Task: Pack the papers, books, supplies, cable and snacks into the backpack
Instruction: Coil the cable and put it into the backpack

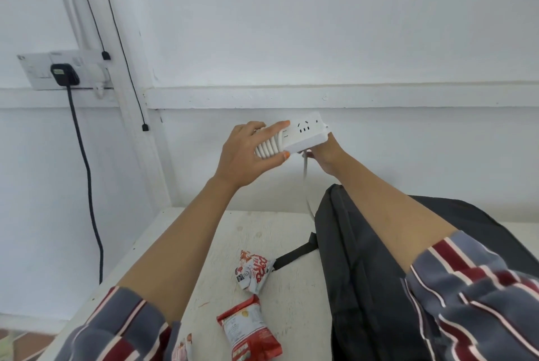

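Left hand (245,153): fingers and thumb clasped round the cable (268,146), which is coiled on a white power strip (303,134).
Right hand (325,155), at 3 o'clock of the left: grips the strip's far end from beneath.
Loose cable tail: hangs toward 6 o'clock.
Black backpack (358,273): on table (291,232), 5 o'clock.
Two snack packets (253,271): 6 o'clock, left of the backpack.

On the white painted table (300,311), two red foil snack packets (253,270) (250,328) lie left of the black fabric backpack (364,273), the white plastic power strip (303,135) aloft beyond them.
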